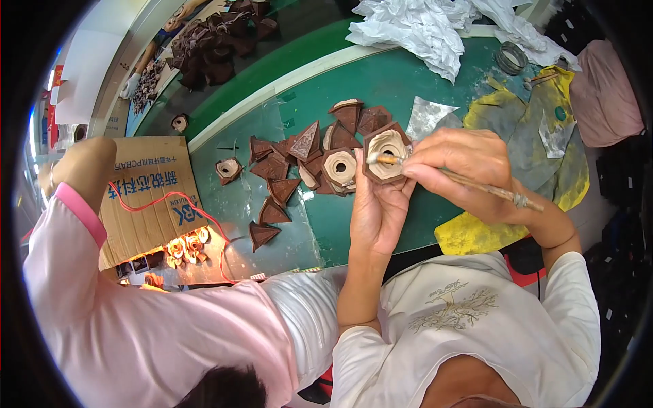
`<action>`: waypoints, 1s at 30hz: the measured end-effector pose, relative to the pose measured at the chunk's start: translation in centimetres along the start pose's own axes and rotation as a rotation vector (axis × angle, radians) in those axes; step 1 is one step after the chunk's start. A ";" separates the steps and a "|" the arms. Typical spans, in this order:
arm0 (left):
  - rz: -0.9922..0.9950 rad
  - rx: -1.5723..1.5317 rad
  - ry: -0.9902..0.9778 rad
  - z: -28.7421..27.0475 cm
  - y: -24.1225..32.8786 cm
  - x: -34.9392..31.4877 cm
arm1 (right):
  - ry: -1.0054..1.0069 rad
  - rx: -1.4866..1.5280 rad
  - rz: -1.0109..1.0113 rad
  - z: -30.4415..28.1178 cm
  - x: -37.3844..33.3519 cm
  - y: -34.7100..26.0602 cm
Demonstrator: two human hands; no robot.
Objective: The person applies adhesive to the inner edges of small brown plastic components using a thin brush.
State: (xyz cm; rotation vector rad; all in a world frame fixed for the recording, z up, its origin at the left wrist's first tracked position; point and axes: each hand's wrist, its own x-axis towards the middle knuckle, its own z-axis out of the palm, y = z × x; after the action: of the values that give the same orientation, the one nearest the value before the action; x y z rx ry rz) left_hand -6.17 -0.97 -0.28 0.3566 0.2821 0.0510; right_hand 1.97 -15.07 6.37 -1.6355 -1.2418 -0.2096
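Note:
My left hand [379,221] is closed on a dark brown hexagonal piece [389,139], tilted so its cream-coloured hollow inside faces up. A thin-handled brush [486,189] is pinched in my right hand [469,162], its bristle end inside the hollow. Right beside my left hand lies a similar piece [339,167], cream inside with a dark hole in the middle. A loose group of brown pointed pieces [273,167] spreads to the left over the green table [326,238]. One more cream-lined piece [228,170] sits apart from them.
A person in pink [183,326] works close on my left, by a cardboard box [146,204] and a red cable [170,194]. Brown pieces [221,44] heap beyond the pale rail [306,73]. Crumpled white sheeting [415,34], a round metal-looking ring [511,58] and a stained yellow cloth [476,234] lie right.

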 end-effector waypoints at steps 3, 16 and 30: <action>-0.017 -0.009 0.000 0.2 -0.1 0.2 | -0.006 -0.057 -0.039 -0.3 -0.4 0.0; -0.040 -0.121 0.032 0.2 -0.2 0.4 | 0.103 -0.232 -0.015 -0.6 -1.1 0.4; -0.066 -0.205 -0.040 -0.3 -0.7 0.5 | 0.194 -0.145 -0.029 1.0 -1.0 0.7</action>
State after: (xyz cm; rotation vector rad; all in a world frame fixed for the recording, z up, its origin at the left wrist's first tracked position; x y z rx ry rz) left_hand -5.81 -1.46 -0.88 0.1446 0.2464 0.0072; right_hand 1.67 -14.79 4.83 -1.6779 -1.1237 -0.4743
